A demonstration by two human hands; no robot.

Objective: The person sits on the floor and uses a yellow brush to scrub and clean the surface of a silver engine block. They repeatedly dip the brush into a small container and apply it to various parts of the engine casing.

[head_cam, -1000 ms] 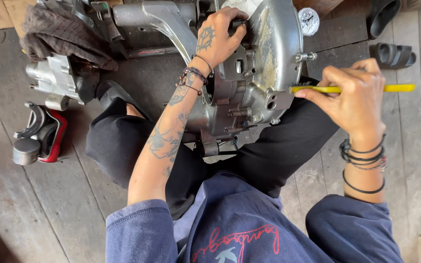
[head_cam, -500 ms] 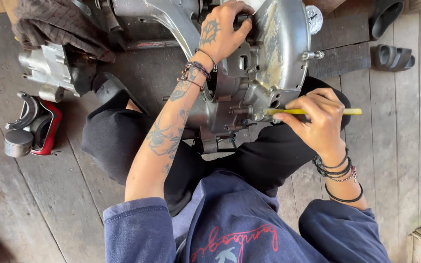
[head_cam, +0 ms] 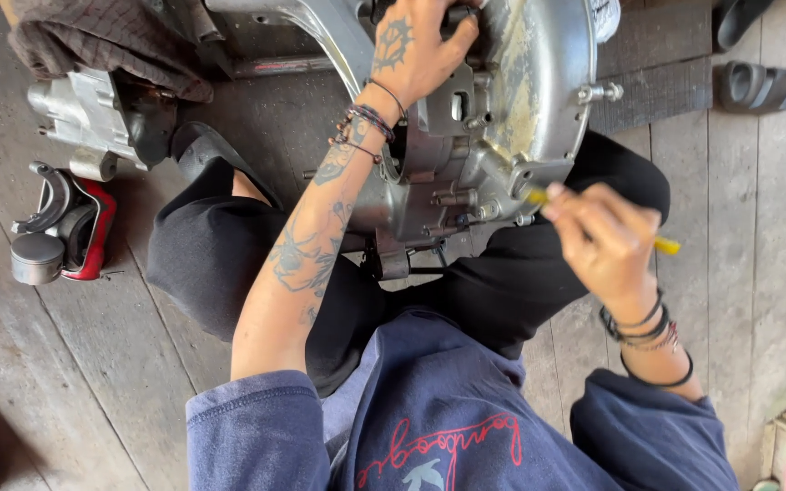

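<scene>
A large grey metal engine case (head_cam: 493, 127) rests between my knees on the wooden floor. My left hand (head_cam: 416, 50) grips its upper part, fingers curled over the edge. My right hand (head_cam: 607, 236) holds a thin yellow-handled tool (head_cam: 666, 245), its tip set against the lower right side of the engine case near a bolt. Both wrists wear bracelets.
A second grey engine part (head_cam: 84, 114) lies at the upper left under a dark cloth (head_cam: 102, 41). A red and grey part with a small metal cylinder (head_cam: 56, 232) sits at the left. Black sandals (head_cam: 757, 86) lie at the upper right. My legs in black trousers (head_cam: 202, 255) fill the middle.
My right hand has moved left and down, bringing the yellow tool from level to a slant with its tip at the engine case. The left hand has stayed on the case.
</scene>
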